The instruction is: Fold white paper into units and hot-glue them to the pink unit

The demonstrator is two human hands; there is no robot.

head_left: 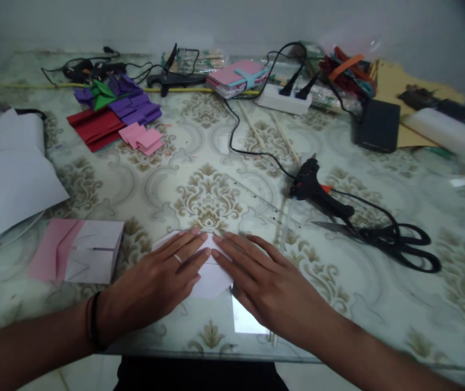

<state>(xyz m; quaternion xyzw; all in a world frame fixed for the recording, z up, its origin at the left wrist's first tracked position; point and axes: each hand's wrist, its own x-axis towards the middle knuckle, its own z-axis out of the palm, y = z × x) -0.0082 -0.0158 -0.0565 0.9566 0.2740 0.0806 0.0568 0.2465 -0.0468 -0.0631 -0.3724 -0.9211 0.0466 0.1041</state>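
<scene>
White folded paper [210,279], lying flat just below the middle of the frame, showing a line running crosswise, slanting at its lower right corner, both sides being partly hidden.

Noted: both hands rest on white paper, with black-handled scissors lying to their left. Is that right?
Not quite: the head view shows the black-handled scissors lying to the right of the left hand and right hand, which do both rest on white paper.
</scene>
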